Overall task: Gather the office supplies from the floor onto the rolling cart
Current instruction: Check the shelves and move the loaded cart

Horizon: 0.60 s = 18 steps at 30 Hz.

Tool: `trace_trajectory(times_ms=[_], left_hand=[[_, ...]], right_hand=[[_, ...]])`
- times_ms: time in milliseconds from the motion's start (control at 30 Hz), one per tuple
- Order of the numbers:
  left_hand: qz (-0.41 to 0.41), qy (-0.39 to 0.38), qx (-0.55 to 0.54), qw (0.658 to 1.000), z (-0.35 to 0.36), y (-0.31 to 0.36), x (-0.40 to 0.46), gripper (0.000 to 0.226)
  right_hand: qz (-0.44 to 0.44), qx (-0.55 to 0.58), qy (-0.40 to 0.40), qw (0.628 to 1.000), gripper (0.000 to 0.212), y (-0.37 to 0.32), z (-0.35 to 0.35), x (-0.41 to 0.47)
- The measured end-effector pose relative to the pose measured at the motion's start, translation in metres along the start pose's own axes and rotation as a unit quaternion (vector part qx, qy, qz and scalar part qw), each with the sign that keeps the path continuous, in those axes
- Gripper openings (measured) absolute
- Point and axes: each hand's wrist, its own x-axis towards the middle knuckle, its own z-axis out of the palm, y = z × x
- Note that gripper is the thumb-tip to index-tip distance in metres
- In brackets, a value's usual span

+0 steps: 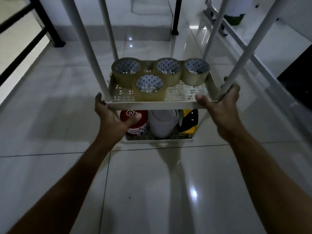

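Four clear tape rolls [149,88] on white perforated cart [194,93]

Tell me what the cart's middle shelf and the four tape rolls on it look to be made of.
Shelf: likely painted sheet metal, matte cream, judging by its thin folded rim and punched pattern. Tape rolls: glossy translucent plastic film, tan, wound on what look like printed cardboard cores. Both hands, left hand and right hand, grip the shelf.

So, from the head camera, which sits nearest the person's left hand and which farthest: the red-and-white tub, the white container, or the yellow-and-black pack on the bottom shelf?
1. Red-and-white tub: lower shelf, left end, right beside the left hand, whose thumb overlaps it in the picture.
2. White container: middle of that shelf.
3. Yellow-and-black pack: right end, farthest.
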Motion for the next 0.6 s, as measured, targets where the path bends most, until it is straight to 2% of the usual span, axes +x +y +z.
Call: trace_trajectory(times_ms=[33,67,100,167,233,267,367,467,500,600], left_hand=[[-0.035,-0.026,-0.013,0.999,0.003,-0.006,-0.004,0.113],[-0.063,-0.051,-0.005,0.997,0.006,-0.012,-0.009,0.106],[-0.079,-0.069,0.017,0.994,0.008,-0.022,-0.012,0.099],[-0.092,-0.077,0.043,0.992,0.007,-0.038,-0.012,0.089],[-0.090,-0.063,0.022,0.994,0.008,-0.049,-0.008,0.078],[-0.092,-0.048,0.009,0.995,0.010,-0.054,-0.004,0.066],[-0.106,0.005,-0.039,0.994,0.020,-0.058,0.002,0.012],[-0.140,0.052,-0.079,0.986,0.026,-0.060,0.013,0.009],[-0.146,0.063,-0.082,0.984,0.027,-0.058,0.016,0.009],[-0.139,0.060,-0.080,0.985,0.029,-0.060,0.020,0.029]], right_hand=[[0.029,0.000,-0.020,0.999,0.105,0.017,0.004,-0.008],[0.059,0.001,-0.043,0.997,0.107,0.032,0.009,-0.015],[0.084,0.003,-0.064,0.994,0.099,0.046,0.013,-0.022],[0.096,-0.003,-0.063,0.993,0.065,0.069,0.022,-0.026],[0.081,-0.004,-0.002,0.997,0.034,0.082,0.027,-0.019],[0.080,0.008,0.026,0.996,0.028,0.085,0.028,-0.013],[0.100,0.056,0.062,0.991,0.028,0.094,0.032,-0.001],[0.109,0.066,0.075,0.989,0.046,0.096,0.034,0.008],[0.118,0.073,0.072,0.988,0.047,0.097,0.033,0.013],[0.140,0.064,0.061,0.986,0.041,0.097,0.031,0.021]])
